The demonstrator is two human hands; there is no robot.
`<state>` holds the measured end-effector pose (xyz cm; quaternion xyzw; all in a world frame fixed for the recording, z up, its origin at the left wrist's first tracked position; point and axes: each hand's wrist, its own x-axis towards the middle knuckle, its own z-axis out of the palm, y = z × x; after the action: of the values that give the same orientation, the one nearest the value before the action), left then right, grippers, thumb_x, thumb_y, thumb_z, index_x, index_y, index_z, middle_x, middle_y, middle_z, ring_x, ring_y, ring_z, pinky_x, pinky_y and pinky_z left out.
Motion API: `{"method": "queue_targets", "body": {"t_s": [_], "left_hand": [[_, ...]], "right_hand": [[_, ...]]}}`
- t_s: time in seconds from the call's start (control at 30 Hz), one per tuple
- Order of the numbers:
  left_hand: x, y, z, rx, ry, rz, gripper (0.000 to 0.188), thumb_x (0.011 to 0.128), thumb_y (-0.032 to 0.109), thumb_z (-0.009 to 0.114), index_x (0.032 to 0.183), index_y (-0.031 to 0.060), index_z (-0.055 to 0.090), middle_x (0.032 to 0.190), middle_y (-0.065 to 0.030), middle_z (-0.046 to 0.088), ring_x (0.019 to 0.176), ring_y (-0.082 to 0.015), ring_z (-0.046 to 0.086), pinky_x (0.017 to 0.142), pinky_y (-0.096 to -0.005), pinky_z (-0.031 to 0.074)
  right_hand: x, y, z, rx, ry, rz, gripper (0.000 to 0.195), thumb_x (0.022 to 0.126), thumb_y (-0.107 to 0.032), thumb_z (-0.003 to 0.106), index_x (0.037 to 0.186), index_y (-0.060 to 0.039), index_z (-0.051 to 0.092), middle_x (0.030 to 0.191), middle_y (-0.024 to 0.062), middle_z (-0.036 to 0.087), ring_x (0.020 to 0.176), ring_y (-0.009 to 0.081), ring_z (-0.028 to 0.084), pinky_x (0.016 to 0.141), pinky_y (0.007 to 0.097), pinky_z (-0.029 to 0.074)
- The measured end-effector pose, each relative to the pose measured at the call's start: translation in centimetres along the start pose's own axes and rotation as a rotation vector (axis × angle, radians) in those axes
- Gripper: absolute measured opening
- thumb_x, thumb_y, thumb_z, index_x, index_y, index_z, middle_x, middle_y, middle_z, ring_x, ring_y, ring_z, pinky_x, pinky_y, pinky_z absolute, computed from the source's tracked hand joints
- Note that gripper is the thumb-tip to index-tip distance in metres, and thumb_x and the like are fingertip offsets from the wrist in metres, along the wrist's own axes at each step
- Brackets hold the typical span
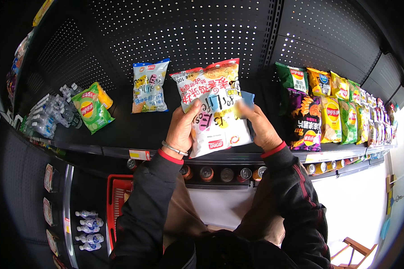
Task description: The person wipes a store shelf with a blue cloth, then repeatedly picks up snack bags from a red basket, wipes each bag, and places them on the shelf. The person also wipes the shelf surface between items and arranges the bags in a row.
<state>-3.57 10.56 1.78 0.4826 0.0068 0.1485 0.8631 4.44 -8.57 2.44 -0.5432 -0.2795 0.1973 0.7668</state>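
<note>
A white and red snack bag (215, 111), its print upside down, is held up between both hands over the black shelf (121, 134). My left hand (183, 127) grips its left side, with a silver bangle at the wrist. On the opposite side my right hand (256, 122) grips the bag, thumb on the front. Part of a blue packet (247, 97) shows behind the bag near the right hand; whether that hand holds it too, I cannot tell. Left of the held bag, a white and blue snack bag (150, 86) rests on the shelf.
Rows of chip bags (331, 114) line the shelf at right. A green chip bag (93, 107) and clear plastic bottles (50, 116) lie at left. Cans (207, 173) stand on a lower shelf. A red basket (111, 201) is below left; a wooden stool (357, 247) is lower right.
</note>
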Motion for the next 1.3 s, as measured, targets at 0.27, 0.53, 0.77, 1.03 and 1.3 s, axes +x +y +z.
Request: {"method": "queue_targets", "body": {"t_s": [0.27,0.53,0.77,1.03,1.3], "left_hand": [[0.5,-0.6,-2.9,0.239,0.027,0.029,0.043,0.097,0.045,0.058,0.100,0.0025,0.060,0.096,-0.0005,0.063,0.086,-0.0047,0.057,0.078,-0.0229,0.047],[-0.3,-1.7,-0.4,0.214,-0.015,0.040,0.045,0.098,0.041,0.058,0.115,0.0001,0.058,0.102,-0.0011,0.063,0.089,-0.0048,0.055,0.078,-0.0226,0.046],[-0.1,-1.8,-0.3,0.166,0.045,0.148,0.044,0.095,0.039,0.062,0.110,-0.0027,0.061,0.102,-0.0047,0.066,0.092,-0.0070,0.059,0.079,-0.0241,0.049],[-1.5,0.2,-1.8,0.101,0.212,0.312,0.042,0.094,0.038,0.065,0.109,-0.0018,0.061,0.097,-0.0010,0.064,0.089,-0.0065,0.056,0.079,-0.0238,0.047],[-12.2,9.6,-11.1,-0.163,0.515,0.580,0.050,0.099,0.043,0.053,0.115,-0.0032,0.057,0.109,-0.0112,0.066,0.098,-0.0205,0.067,0.086,-0.0363,0.055]], "right_hand": [[0.5,1.8,0.8,0.230,0.028,0.086,0.046,0.092,-0.021,0.068,0.125,0.0057,0.051,0.114,0.0137,0.066,0.097,0.0180,0.066,0.085,0.0324,0.053],[0.2,1.5,1.2,0.447,-0.092,0.043,0.055,0.102,-0.044,0.041,0.137,-0.0008,0.046,0.130,0.0117,0.058,0.117,0.0212,0.058,0.099,0.0337,0.045],[-0.1,1.2,1.5,0.563,-0.159,0.155,0.061,0.104,-0.049,0.032,0.144,-0.0034,0.039,0.138,0.0127,0.052,0.122,0.0254,0.054,0.104,0.0368,0.043],[0.2,4.1,0.3,0.269,-0.009,0.194,0.036,0.100,-0.025,0.052,0.124,0.0014,0.057,0.120,0.0090,0.064,0.108,0.0202,0.062,0.095,0.0347,0.048],[-0.4,3.1,-0.2,0.178,-0.013,0.299,0.040,0.092,-0.034,0.063,0.119,-0.0033,0.061,0.111,0.0069,0.067,0.099,0.0191,0.065,0.088,0.0348,0.051]]}}
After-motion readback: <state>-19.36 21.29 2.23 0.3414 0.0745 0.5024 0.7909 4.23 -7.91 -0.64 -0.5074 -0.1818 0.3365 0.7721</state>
